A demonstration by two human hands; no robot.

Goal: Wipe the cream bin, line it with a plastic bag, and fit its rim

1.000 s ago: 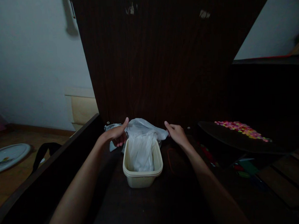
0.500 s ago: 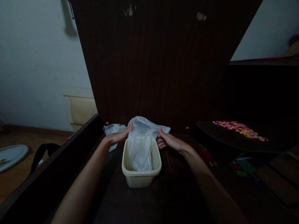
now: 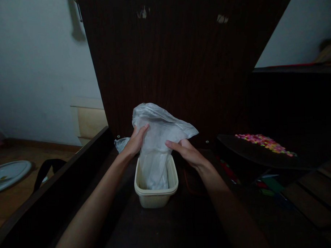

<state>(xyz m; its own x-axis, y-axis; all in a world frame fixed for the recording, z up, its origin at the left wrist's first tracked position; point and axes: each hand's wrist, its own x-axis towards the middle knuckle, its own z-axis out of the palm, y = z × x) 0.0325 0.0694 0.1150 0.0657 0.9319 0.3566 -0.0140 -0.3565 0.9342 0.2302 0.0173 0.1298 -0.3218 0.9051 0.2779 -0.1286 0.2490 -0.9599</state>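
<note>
head view: left hand and right hand have fingers closed on the white bag above the cream tub; likely light, limp, slippery, best pinched by gathered folds.

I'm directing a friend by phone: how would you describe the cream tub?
Find the tall dark panel, then the dark surface at its foot. The cream tub stands there between the two forearms, open-topped and round-cornered. Unlike the limp white plastic trailing into it from the left hand and right hand, it is stiff-walled.

Room before tub, panel behind
</note>
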